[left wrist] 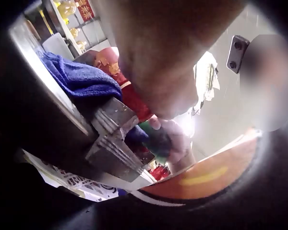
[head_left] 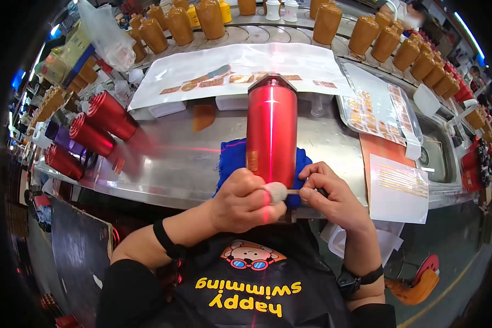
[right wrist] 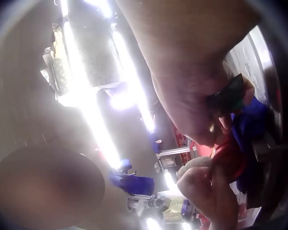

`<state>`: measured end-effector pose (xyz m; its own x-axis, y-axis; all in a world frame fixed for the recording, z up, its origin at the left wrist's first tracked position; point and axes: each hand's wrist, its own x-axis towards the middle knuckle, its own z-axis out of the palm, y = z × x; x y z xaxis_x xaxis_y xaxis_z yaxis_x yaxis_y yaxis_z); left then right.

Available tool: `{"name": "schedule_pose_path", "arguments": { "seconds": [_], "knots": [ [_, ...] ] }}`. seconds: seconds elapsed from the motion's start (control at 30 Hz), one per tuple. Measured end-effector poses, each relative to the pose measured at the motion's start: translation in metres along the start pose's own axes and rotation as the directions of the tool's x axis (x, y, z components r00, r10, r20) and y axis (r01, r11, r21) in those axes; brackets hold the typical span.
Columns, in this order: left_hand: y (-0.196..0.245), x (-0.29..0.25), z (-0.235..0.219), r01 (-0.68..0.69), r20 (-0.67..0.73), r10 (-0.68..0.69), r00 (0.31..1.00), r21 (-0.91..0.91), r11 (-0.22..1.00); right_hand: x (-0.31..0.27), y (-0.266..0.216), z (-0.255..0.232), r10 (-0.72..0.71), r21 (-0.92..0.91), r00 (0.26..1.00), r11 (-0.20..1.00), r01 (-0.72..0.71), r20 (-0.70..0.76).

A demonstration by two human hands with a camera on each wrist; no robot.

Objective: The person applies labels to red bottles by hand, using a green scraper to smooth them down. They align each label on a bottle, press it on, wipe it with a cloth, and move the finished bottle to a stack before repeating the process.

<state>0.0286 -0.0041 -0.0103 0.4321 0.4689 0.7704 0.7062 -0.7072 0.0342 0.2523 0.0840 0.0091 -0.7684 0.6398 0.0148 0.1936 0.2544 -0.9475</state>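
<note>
From where I'm standing, three red cylinders (head_left: 112,116) are leaning over at the far left of the metal counter (head_left: 172,147), with a purple object (head_left: 65,136) sitting among them. Further right, a long white sheet (head_left: 202,63) is spreading along the back, and gold-coloured pieces (head_left: 240,79) are lying on it. Brown bottles (head_left: 209,19) are lining up behind.

The person's left hand (head_left: 249,202) is curling its fingers round a pale, fluffy ball (head_left: 276,191). Just beyond the knuckles, the large red cylinder (head_left: 271,131) is resting on a blue cloth (head_left: 232,158), its dark angular rim pointing away from the person. I can't tell whether the left hand is also touching it.

Beside that, the right hand (head_left: 333,197) is pinching a thin stick (head_left: 293,191) that is running into the ball. A dark green thing (right wrist: 233,96) is showing at the right hand in the right wrist view; I can't make out what it is.

Right of the hands, a tray (head_left: 361,117) is holding more gold pieces, an orange sheet (head_left: 367,147) is lying partly under a white paper (head_left: 396,205) with gold strips, and a sink (head_left: 434,158) is sitting at the counter's right side.
</note>
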Motion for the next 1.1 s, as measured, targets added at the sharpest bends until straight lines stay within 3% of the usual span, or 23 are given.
{"name": "schedule_pose_path", "arguments": {
  "seconds": [0.13,0.33,0.53,0.87,1.1],
  "knots": [
    [0.0,-0.009,0.002,0.06,-0.044,-0.061,0.997,-0.022,0.998,0.001,0.0,0.002,0.012,0.012,1.0,1.0,-0.012,-0.005],
    [0.0,0.016,-0.004,-0.068,0.07,0.066,0.995,0.019,0.998,0.001,0.001,0.003,0.014,0.008,1.0,1.0,-0.014,-0.01],
    [-0.002,-0.007,0.001,0.035,-0.035,-0.037,0.999,-0.037,0.999,0.002,0.0,0.003,0.005,-0.006,1.0,1.0,-0.005,-0.009],
    [0.002,0.026,-0.009,-0.149,0.2,0.124,0.972,0.114,0.982,0.004,0.0,0.005,0.021,0.001,1.0,1.0,-0.021,-0.011],
    [0.003,-0.007,-0.001,0.074,-0.045,-0.075,0.996,-0.009,0.997,0.003,-0.001,0.004,-0.015,-0.072,1.0,0.997,0.015,0.009]
  ]
}}
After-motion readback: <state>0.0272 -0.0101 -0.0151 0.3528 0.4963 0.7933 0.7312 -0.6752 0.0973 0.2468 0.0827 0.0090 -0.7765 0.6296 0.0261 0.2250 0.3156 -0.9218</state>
